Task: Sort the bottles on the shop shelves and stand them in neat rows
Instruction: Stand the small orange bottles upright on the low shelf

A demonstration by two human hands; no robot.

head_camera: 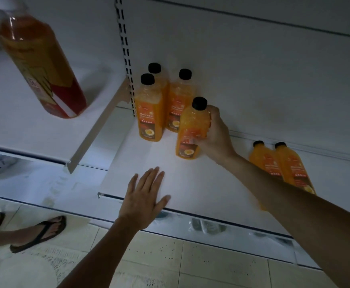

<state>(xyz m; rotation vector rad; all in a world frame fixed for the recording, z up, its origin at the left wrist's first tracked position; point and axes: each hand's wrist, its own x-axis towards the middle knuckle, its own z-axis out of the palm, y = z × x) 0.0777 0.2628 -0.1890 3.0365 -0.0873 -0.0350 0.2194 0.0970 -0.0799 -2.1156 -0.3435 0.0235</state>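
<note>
Three orange bottles with black caps stand upright at the back left of the white shelf point(190, 183): a front one point(148, 109), one behind it point(156, 73) and one to its right point(180, 96). My right hand point(213, 134) grips a fourth orange bottle point(190, 129), which stands on the shelf just right of that group, slightly tilted. My left hand point(145, 196) rests flat with straight fingers on the shelf's front part. Two more orange bottles point(262, 159) point(292, 165) stand at the right, partly hidden behind my right forearm.
A large red-orange bottle point(39, 65) with a white cap stands on the neighbouring shelf at upper left. A slotted upright point(125, 50) and a bracket point(99, 125) divide the two bays. Below lie a lower shelf, a tiled floor and a person's sandalled foot point(43, 231).
</note>
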